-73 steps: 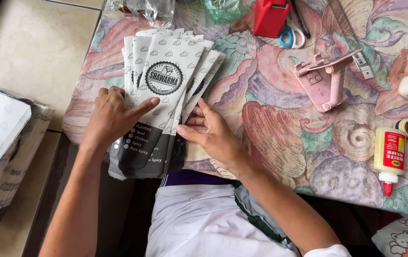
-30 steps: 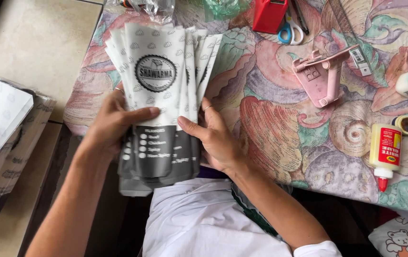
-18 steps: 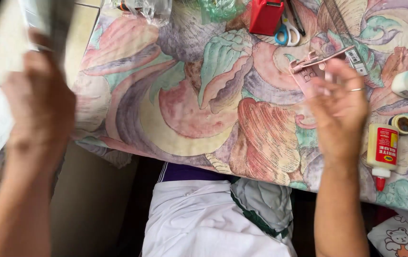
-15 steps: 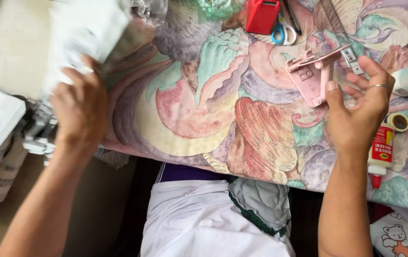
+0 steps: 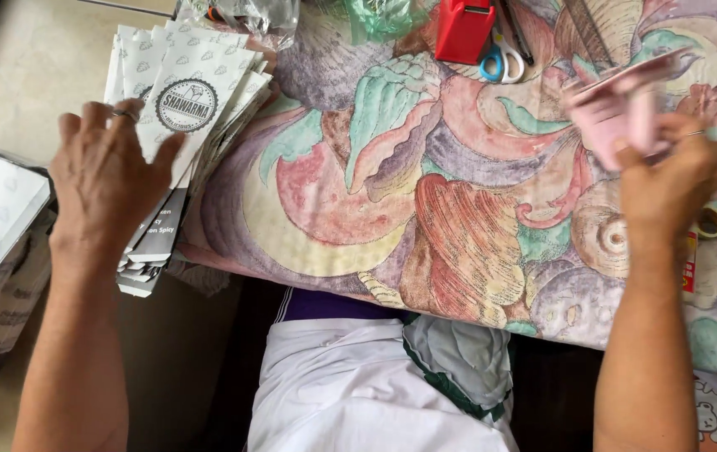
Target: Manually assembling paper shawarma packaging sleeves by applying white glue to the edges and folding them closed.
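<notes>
The left hand lies flat with fingers spread wide on a fanned stack of white paper bags with a round dark stamp and dark lower ends, which sits at the left edge of the table covered by a pastel floral cloth, its lower ends hanging over the edge. A ring shows on one finger. The right hand is at the far right of the table, fingers curled around a blurred pink plastic tool, holding it just above the cloth. Beyond, at the far edge, stand a red box-shaped dispenser and blue-handled scissors just beside it. A roll of tape lies near the right wrist
</notes>
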